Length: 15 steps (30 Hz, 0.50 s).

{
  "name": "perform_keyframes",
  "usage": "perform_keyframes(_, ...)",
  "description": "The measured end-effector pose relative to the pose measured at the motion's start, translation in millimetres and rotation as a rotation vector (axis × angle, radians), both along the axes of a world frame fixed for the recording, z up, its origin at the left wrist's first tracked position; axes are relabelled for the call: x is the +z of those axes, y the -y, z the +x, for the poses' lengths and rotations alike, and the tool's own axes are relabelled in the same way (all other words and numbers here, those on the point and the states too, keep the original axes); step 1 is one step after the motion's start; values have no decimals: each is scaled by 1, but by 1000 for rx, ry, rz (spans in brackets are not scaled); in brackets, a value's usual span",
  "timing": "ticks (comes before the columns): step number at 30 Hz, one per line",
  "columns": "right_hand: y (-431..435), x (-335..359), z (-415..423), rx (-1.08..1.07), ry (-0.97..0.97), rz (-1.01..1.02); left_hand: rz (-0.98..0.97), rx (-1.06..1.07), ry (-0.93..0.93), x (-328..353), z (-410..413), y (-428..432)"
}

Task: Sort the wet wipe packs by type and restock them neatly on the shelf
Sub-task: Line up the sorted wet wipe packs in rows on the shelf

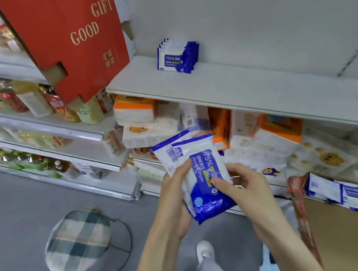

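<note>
A single head-worn, wide-angle view is provided, directed forward and down. The white shelf is seen at close range from above. Below it, grey floor is included.

A shop aisle: stocked shelves of probably bottled drinks, tissue packs.

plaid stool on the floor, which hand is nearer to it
Left. The left hand, gripping the alcohol wipe packs from their left side, sits closer to the plaid stool. The right hand holds the packs' far side, farther away.
</note>
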State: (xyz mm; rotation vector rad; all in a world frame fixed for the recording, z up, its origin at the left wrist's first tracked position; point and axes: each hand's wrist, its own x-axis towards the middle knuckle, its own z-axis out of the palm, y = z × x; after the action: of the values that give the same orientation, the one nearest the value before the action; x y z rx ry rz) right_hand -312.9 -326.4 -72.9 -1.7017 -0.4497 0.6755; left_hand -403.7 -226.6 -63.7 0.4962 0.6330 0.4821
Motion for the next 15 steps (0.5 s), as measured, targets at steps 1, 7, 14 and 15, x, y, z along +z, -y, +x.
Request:
perform_keyframes(1, -8, -1, 7, 17, -20, 1, -5, 2, 4, 1, 4, -7)
perform_keyframes(7, -73, 1, 66, 21, -155, 110, 99, 0, -2, 3, 42, -71)
perform_keyframes(14, -157, 10, 157, 161, -224, 102, 93, 89, -62, -3, 107, -157)
perform_keyframes(15, -167, 9, 168, 173, -240, 95, 79, 111, -81, -5, 114, -167)
